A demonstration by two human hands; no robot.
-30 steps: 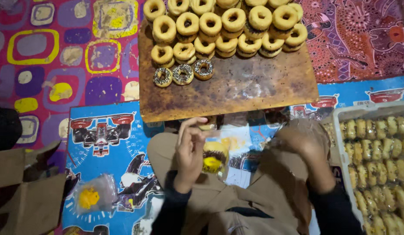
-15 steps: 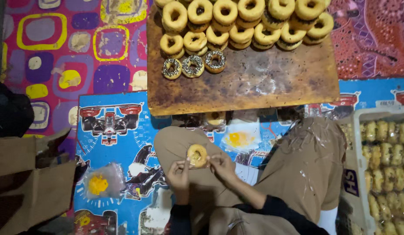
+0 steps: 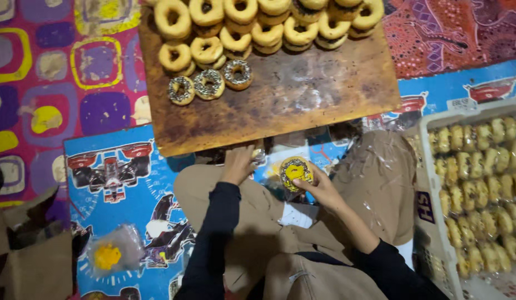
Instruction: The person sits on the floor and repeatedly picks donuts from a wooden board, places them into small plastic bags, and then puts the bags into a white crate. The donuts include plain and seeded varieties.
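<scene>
My right hand (image 3: 320, 188) holds a small donut (image 3: 295, 170) with yellow topping and dark sprinkles above my lap. My left hand (image 3: 239, 163) reaches forward under the near edge of the wooden board (image 3: 302, 94), fingers curled; what it touches is hidden. On the board lie several plain donuts (image 3: 207, 50) in rows at the far side and three sprinkled donuts (image 3: 209, 84) in front of them at the left.
A white crate (image 3: 430, 183) full of small pastries stands at the right. A clear bag with yellow filling (image 3: 109, 255) lies on the blue printed mat (image 3: 119, 183) at the left. Cardboard (image 3: 35, 266) sits at the lower left.
Both hands held the donut together over my lap; now the right hand alone holds it, sprinkled, and the left hand has moved forward under the board's edge.
</scene>
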